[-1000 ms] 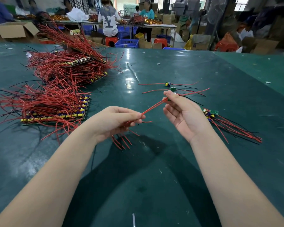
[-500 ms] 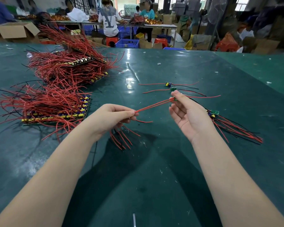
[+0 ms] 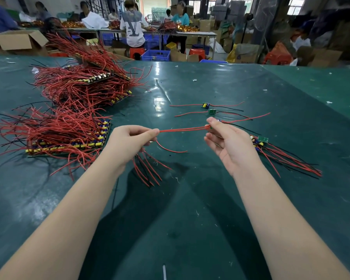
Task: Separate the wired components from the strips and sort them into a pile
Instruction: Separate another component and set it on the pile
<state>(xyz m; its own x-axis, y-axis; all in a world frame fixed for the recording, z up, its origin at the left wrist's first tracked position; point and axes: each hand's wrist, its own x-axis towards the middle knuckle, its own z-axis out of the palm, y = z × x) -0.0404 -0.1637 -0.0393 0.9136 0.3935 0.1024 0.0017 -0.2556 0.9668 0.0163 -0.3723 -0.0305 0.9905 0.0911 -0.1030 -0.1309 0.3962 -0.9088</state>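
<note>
A wired component with red leads is stretched between my two hands above the green table. My left hand pinches the ends of its red wires and also grips a bundle of red and black wires hanging below the fist. My right hand pinches the component's small board end between thumb and forefinger, other fingers loosely spread. A pile of separated components lies just right of my right hand. Strips of boards with red wires lie at the left.
A taller heap of wired strips sits at the back left. Two loose components lie beyond my hands. Cardboard boxes, blue crates, red stools and several people at another table stand beyond the far edge.
My hands have drawn further apart, pulling the red wires straighter and closer to level. My right hand moved slightly right and up; the left stayed near its place.
</note>
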